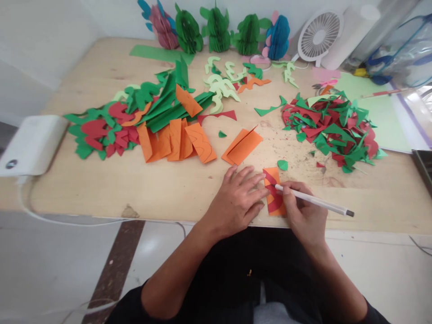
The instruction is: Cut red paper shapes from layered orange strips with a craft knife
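Note:
My right hand (305, 216) is closed round a white pen (317, 201), its tip at a red wavy paper shape (276, 201). That shape lies on an orange paper piece (272, 173) near the table's front edge. My left hand (238, 200) lies with fingers spread, its fingertips at the left edge of the orange and red paper. Just behind it sits a folded orange paper (242, 146). More folded orange pieces (199, 141) with drawn wavy lines lie to the left.
Red and green scraps (334, 128) are heaped on the right. Cut shapes (97, 128) and a white box (32, 144) with a cable are at left. Paper figures (218, 29) and a small fan (319, 36) stand along the back.

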Available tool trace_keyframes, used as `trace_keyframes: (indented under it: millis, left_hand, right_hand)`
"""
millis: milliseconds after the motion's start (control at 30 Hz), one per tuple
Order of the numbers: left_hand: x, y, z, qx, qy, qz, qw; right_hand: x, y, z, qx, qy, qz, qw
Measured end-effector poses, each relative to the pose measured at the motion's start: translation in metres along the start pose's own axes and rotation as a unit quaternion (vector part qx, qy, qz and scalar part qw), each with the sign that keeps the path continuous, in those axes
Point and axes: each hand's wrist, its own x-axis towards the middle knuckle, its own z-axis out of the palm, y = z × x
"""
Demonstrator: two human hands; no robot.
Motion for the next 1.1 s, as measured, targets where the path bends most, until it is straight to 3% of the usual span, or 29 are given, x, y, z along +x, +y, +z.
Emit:
trace_keyframes:
  millis: [1100]
  left_hand:
    - [-0.0001, -0.0009, 0.0016, 0.004, 0.004, 0.005, 1.000]
  right_hand:
    - [0.0005, 0.0024, 0.0027, 0.015, -0.012, -0.002, 1.000]
